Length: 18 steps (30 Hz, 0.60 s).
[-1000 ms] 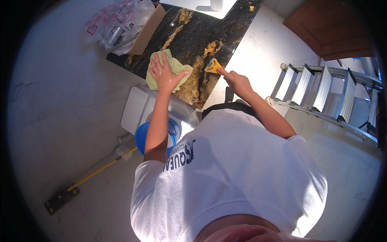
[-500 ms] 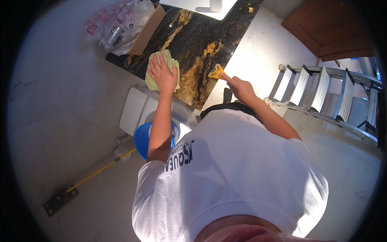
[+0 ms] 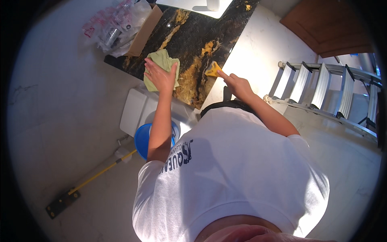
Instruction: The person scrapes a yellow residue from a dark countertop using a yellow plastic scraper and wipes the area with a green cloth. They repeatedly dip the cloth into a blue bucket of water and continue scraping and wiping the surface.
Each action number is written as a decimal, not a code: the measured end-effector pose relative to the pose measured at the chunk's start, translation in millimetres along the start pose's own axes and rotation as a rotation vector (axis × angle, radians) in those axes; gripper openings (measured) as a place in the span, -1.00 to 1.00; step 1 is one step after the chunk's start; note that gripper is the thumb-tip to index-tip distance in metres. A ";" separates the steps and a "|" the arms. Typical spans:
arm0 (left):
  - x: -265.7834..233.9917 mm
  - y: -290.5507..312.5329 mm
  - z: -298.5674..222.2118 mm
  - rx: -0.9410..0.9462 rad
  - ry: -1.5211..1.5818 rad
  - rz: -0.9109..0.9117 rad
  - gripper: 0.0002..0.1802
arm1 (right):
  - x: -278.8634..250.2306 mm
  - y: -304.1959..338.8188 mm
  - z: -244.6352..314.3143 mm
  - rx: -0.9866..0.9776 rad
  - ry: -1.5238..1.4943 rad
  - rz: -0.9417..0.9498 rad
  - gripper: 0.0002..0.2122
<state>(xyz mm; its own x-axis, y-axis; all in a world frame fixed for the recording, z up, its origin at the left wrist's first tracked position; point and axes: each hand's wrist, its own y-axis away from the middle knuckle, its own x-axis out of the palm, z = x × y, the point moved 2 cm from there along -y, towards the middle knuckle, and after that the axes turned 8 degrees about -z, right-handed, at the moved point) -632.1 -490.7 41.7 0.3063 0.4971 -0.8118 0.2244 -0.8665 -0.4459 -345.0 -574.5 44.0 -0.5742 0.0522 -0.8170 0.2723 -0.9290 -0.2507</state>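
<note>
Our left hand (image 3: 161, 78) lies open on the cloth (image 3: 162, 59), atop the table (image 3: 189, 44); our right hand (image 3: 240, 88) grips the scraper (image 3: 213, 69) near its edge. Wiping seems under way; we cannot tell how much remains.

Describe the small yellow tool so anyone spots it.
Find the black and gold stone countertop at top centre. Near its right edge, the right hand holds the small yellow tool. Its bright wedge shape sets it apart from the green cloth under the left hand.
</note>
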 end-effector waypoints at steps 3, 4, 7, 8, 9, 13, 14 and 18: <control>-2.5 0.7 2.0 -0.039 0.161 -0.076 0.29 | 5.5 -12.0 -4.3 -0.035 -0.015 -0.072 -0.48; -2.6 1.0 2.2 -0.048 0.149 -0.063 0.27 | 6.4 -15.3 -5.6 -0.046 -0.021 -0.095 -0.47; -2.1 -0.3 1.9 -0.052 0.076 -0.023 0.17 | -0.7 -8.2 -14.0 0.019 0.009 -0.022 -0.47; -1.5 -1.1 1.5 -0.036 0.030 -0.011 0.14 | -3.1 -2.8 -18.2 0.104 0.065 0.089 -0.47; -0.8 -1.6 1.2 -0.025 -0.018 0.003 0.10 | -7.9 1.2 -18.6 0.054 0.043 0.027 -0.47; 0.4 -0.7 -0.8 -0.008 -0.040 -0.029 0.02 | -8.2 -2.0 -22.7 0.086 0.055 0.049 -0.48; 0.3 0.0 -0.8 -0.010 -0.058 -0.034 0.02 | -9.1 -5.6 -22.1 0.014 0.016 -0.042 -0.48; 0.2 1.3 -0.4 -0.037 -0.105 0.004 0.04 | -8.3 -8.7 -25.8 0.043 0.041 -0.009 -0.49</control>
<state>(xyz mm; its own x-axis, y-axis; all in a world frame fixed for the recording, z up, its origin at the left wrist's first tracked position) -631.4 -491.7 41.1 0.2088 0.4843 -0.8496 0.2583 -0.8652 -0.4298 -322.7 -557.4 39.6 -0.5445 0.0749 -0.8354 0.2332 -0.9432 -0.2365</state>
